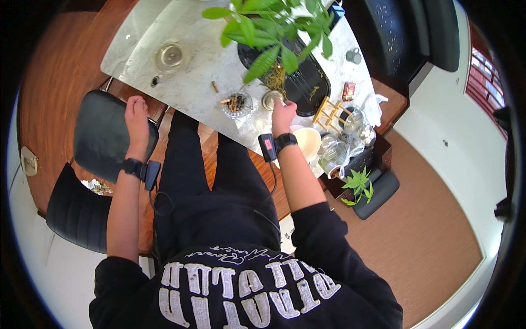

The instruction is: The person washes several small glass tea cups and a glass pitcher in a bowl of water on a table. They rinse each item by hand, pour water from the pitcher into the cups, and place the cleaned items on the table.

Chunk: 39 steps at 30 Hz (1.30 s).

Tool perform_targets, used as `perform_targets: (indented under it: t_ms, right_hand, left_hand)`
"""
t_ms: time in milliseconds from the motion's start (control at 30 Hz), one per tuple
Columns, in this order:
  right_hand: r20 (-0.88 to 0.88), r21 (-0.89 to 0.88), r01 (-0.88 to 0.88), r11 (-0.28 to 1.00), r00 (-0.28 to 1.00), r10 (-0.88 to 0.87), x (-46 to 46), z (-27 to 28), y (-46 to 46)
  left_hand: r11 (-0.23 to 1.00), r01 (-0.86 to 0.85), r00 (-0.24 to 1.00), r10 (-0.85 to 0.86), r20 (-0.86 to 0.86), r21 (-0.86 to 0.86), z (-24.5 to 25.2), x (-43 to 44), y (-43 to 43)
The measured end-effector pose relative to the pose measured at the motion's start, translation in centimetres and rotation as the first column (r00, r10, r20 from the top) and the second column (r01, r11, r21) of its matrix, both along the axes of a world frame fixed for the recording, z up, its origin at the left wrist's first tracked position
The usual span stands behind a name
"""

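My left hand (137, 117) hangs in the air at the table's near edge, above a dark chair seat (111, 131). Its fingers are bent, and nothing shows in them. Over the marble-patterned table (197, 74), the fingers of my right hand (283, 116) grip the rim of a small round pale dish (269, 100). That dish sits beside a black tray (306, 105). To its left lies a glass ashtray (239, 117) full of cigarette butts. A brown stub (214, 86) rests on the table beyond the ashtray.
A leafy potted plant (263, 39) overhangs the tray. At the right stand a wooden rack (326, 116), a cream bowl (309, 142), clear plastic-wrapped containers (335, 151) and a red cigarette pack (349, 91). A round glass dish (169, 56) sits at the far left.
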State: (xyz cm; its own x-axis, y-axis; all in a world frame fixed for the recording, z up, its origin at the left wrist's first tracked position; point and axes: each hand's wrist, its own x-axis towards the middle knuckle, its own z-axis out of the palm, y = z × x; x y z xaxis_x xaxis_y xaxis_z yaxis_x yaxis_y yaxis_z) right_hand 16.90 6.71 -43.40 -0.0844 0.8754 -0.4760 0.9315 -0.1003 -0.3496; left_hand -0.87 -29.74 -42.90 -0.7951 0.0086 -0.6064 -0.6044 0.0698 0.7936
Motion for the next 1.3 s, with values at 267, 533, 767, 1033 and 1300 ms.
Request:
perform_targets:
  t_ms: [267,533,767,1033,1300]
  right_hand:
    - [0.276,-0.147,0.077,0.986,0.961,-0.034,0.4,-5.3,0.6]
    - [0.016,-0.147,0.149,0.978,0.989,-0.148,2.8,-2.9,0.9]
    - [-0.376,-0.311,0.160,0.937,0.885,-0.276,6.0,1.8,2.4]
    - [-0.633,-0.366,0.172,0.915,0.675,-0.380,17.6,6.6,4.4]
    - [-0.412,-0.784,0.373,0.495,0.284,-0.866,27.3,-0.7,5.6]
  left_hand:
    - [0.998,0.055,0.994,-0.052,0.099,-0.032,4.5,5.5,3.9]
    - [0.982,0.181,0.978,-0.185,0.094,0.050,6.9,10.4,11.9]
    - [0.766,0.616,0.770,-0.635,-0.063,-0.185,7.1,13.4,21.8]
    - [0.386,0.919,0.381,-0.921,0.080,0.075,5.1,23.0,35.1]
    - [0.381,0.924,0.355,-0.853,0.381,-0.008,-5.3,35.1,38.7]
